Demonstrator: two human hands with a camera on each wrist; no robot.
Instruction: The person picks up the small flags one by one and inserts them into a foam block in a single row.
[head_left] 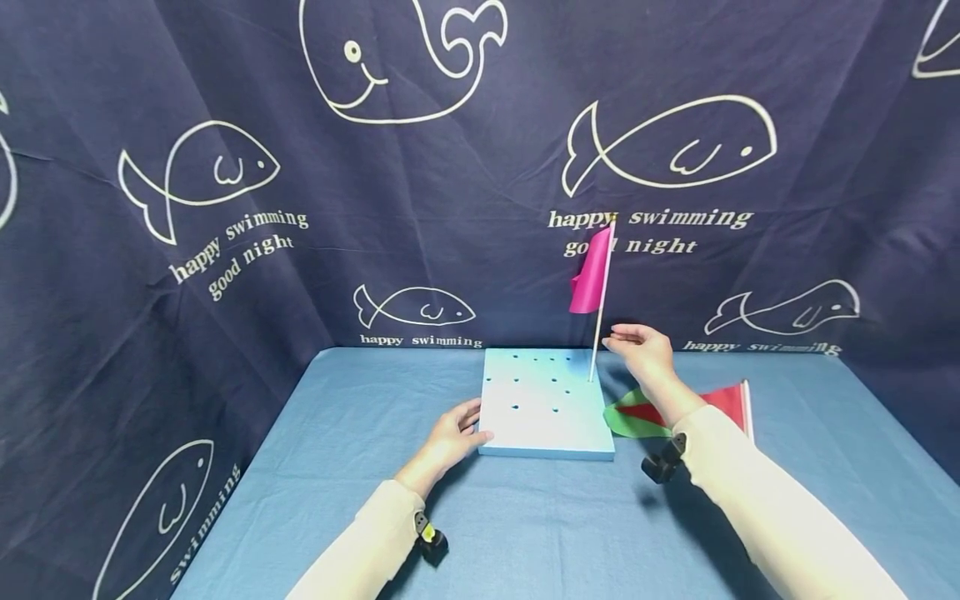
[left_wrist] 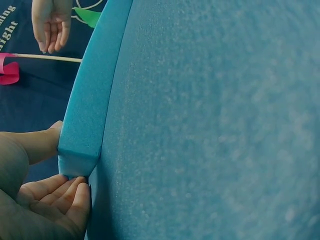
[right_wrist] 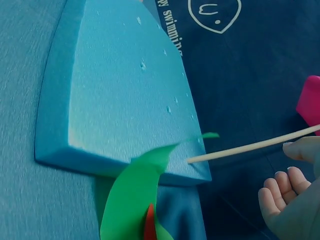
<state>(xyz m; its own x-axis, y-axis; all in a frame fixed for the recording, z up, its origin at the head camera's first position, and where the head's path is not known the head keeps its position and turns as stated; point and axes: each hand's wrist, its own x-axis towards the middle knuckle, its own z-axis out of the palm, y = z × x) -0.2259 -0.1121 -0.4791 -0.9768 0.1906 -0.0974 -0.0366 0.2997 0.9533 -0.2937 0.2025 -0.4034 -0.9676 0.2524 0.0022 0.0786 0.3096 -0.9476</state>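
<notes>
A light-blue foam board (head_left: 543, 429) with several small holes lies flat on the table. My left hand (head_left: 453, 437) holds its near left corner; in the left wrist view the thumb (left_wrist: 42, 142) lies over the top and the fingers touch the side. A pink flag (head_left: 592, 271) on a thin stick (right_wrist: 240, 150) stands in the board near its right edge, leaning slightly. Just right of that stick is my right hand (head_left: 645, 354), its fingers loosely extended and nothing between them. Whether a fingertip brushes the stick I cannot tell.
Right of the board lie a green flag (head_left: 633, 425) and a red flag (head_left: 727, 402) with a white stick (head_left: 747, 408), partly under my right forearm. A dark-blue curtain (head_left: 420, 200) with fish drawings hangs behind the blue table (head_left: 375, 392).
</notes>
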